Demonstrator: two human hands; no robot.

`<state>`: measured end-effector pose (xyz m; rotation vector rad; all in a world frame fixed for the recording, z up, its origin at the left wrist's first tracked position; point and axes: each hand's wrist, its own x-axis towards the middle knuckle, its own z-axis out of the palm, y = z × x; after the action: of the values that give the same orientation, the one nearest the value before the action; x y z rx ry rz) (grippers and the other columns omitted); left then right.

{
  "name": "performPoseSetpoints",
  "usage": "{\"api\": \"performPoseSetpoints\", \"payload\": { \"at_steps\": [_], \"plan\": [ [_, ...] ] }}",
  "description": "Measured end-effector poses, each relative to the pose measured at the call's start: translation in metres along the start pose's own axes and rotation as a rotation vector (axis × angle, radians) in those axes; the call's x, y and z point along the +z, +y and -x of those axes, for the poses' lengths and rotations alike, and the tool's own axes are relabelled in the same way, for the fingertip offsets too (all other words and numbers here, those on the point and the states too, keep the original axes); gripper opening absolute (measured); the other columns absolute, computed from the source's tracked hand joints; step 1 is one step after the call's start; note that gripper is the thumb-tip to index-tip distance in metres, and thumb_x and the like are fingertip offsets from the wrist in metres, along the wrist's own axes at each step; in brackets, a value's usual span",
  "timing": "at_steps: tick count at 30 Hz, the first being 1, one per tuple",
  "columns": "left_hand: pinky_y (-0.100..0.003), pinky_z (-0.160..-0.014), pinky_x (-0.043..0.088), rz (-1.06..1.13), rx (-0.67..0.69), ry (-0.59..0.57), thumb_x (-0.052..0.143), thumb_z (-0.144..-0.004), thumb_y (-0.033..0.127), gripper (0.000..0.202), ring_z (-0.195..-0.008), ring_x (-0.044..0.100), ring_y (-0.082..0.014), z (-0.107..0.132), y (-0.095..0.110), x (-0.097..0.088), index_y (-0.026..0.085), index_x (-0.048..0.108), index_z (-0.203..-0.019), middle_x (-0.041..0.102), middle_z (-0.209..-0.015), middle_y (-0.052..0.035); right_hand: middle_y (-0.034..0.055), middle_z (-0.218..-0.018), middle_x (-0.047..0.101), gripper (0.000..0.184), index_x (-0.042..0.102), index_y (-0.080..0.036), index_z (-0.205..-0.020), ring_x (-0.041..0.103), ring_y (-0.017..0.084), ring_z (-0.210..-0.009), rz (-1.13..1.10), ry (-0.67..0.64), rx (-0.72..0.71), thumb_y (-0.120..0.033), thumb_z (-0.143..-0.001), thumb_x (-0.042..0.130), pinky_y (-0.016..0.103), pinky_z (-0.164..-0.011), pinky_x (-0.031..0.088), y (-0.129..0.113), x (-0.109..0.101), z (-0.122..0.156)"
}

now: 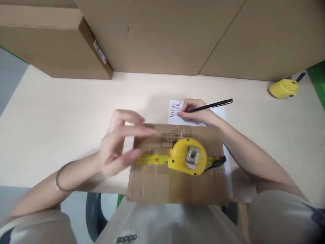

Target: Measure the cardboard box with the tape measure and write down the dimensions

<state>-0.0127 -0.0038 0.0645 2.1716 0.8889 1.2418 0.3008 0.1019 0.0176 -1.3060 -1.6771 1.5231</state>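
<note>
A small cardboard box point(177, 184) lies at the near edge of the pale table point(63, 112). A yellow tape measure point(188, 156) rests on top of it, its yellow blade point(149, 159) pulled out to the left. My left hand point(119, 142) hovers at the box's left end, fingers loosely spread and slightly blurred, close to the blade's end, holding nothing. My right hand point(194, 110) is closed on a black pen point(212, 105), its tip on a white sheet point(177, 110) with handwritten marks, just behind the box.
Large cardboard boxes point(162, 34) stand along the back of the table, one point(56, 44) at the far left. A second yellow tape measure point(283, 88) lies at the far right. A chair point(95, 213) shows below the table's near edge.
</note>
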Motion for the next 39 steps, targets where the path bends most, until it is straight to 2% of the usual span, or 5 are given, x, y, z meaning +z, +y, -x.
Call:
{"api": "performPoseSetpoints", "payload": {
  "at_steps": [6,11,16,25,39],
  "plan": [
    [-0.060,-0.130,0.036,0.168,-0.082,0.028,0.064,-0.096,0.064,0.080,-0.149,0.046,-0.0361,0.029,-0.065,0.022,0.029,0.045,-0.165,0.052,-0.159,-0.0118,-0.0018,-0.062,0.058,0.025,0.055,-0.020,-0.066,0.050,0.009,-0.057,0.057,-0.017,0.007,-0.025,-0.071,0.078,0.025,-0.054,0.035,-0.006,0.001,-0.002],
    [-0.059,-0.128,0.038,0.540,-0.330,-0.083,0.068,-0.093,0.072,0.086,-0.152,0.046,-0.0381,0.036,-0.057,0.032,0.033,0.044,-0.166,0.052,-0.163,-0.0115,-0.0042,-0.062,0.051,0.027,0.049,-0.020,-0.062,0.045,0.008,-0.061,0.089,-0.021,-0.011,-0.016,-0.066,0.075,0.024,-0.055,0.029,-0.010,-0.001,0.000],
    [-0.055,-0.112,0.055,0.878,-0.522,-0.157,0.072,-0.091,0.072,0.084,-0.142,0.057,-0.0390,0.039,-0.051,0.039,0.033,0.049,-0.161,0.057,-0.156,-0.0133,-0.0035,-0.058,0.056,0.035,0.052,-0.022,-0.070,0.049,0.010,-0.053,0.055,-0.044,0.005,-0.037,-0.077,0.083,0.025,-0.052,0.034,-0.003,-0.004,0.000],
    [-0.045,-0.098,0.060,0.905,-0.557,-0.174,0.073,-0.091,0.071,0.079,-0.125,0.064,-0.0333,0.038,-0.049,0.033,0.032,0.053,-0.157,0.060,-0.142,-0.0114,-0.0020,-0.054,0.061,0.037,0.056,-0.021,-0.067,0.052,0.009,-0.050,0.030,-0.065,0.016,-0.036,-0.077,0.088,0.024,-0.049,0.037,-0.002,-0.001,-0.001],
    [-0.049,-0.098,0.063,0.941,-0.567,-0.183,0.074,-0.090,0.071,0.079,-0.128,0.065,-0.0360,0.040,-0.049,0.033,0.031,0.053,-0.156,0.059,-0.148,-0.0135,-0.0026,-0.052,0.058,0.036,0.053,-0.021,-0.065,0.051,0.008,-0.048,0.009,-0.048,0.044,-0.028,-0.075,0.087,0.022,-0.046,0.035,-0.004,-0.001,0.000]
  ]
}}
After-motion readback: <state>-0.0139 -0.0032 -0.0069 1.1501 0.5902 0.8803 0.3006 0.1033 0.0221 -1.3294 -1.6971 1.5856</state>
